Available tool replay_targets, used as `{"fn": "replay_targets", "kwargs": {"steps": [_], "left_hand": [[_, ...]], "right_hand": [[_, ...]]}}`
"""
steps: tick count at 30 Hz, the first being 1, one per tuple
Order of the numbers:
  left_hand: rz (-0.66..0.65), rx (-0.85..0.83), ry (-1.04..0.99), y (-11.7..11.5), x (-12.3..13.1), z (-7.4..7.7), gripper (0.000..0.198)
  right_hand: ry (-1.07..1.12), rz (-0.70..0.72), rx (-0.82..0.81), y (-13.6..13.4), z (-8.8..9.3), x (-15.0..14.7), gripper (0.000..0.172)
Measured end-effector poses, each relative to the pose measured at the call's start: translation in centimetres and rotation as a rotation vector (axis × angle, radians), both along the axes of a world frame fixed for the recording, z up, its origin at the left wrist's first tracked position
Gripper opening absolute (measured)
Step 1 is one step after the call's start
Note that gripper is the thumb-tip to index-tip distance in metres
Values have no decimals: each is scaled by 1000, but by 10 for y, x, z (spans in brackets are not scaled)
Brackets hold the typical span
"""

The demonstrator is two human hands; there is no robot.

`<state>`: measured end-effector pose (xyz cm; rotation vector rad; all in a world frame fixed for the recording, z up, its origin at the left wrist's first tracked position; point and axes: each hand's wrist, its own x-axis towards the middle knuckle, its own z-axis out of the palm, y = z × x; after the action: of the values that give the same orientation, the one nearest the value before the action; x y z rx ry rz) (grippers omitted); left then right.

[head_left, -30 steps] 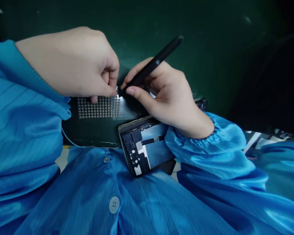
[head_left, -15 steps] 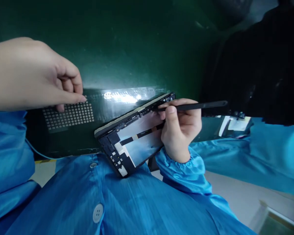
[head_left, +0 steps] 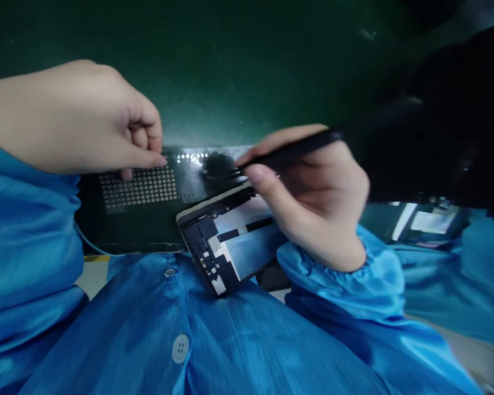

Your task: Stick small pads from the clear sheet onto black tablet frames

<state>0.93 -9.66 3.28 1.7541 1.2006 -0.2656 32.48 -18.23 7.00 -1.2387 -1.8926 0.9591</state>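
Note:
My left hand (head_left: pixel 107 123) is closed, thumb and forefinger pinched at the upper right part of a clear sheet of small square pads (head_left: pixel 150 186) lying on the green surface. The rest of its fingers are curled in. A pair of black tweezers (head_left: pixel 298 151) is held in my right hand (head_left: pixel 316 189), its blurred tips pointing left over the clear bare part of the sheet. Below that hand an opened tablet-like device (head_left: pixel 247 255) lies tilted at the table's edge, its inner parts and a pale panel showing. My right hand hides its upper right end.
The green tabletop (head_left: pixel 214 71) stretches away ahead. A large black shape (head_left: pixel 436 148) fills the right side. Beyond my right arm is another blue sleeve (head_left: pixel 436 280), near a white item (head_left: pixel 432 220) on the table. A thin blue cord (head_left: pixel 93 244) runs by my left sleeve.
My right hand has lifted the tweezers off the device and moved them up and over the clear sheet. My left hand keeps its pinch on the sheet. The whole view has shifted slightly.

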Motion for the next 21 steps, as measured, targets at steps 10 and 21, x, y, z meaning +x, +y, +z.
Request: {"fn": "replay_targets", "kwargs": {"steps": [10,21], "left_hand": [[39,90,217,-7,38,40,28],[22,129,198,-3,21,17,46]], "right_hand": [[-27,360,-208,54,-31,-46,11],[280,-33,-224,20,-17,0,28]]}}
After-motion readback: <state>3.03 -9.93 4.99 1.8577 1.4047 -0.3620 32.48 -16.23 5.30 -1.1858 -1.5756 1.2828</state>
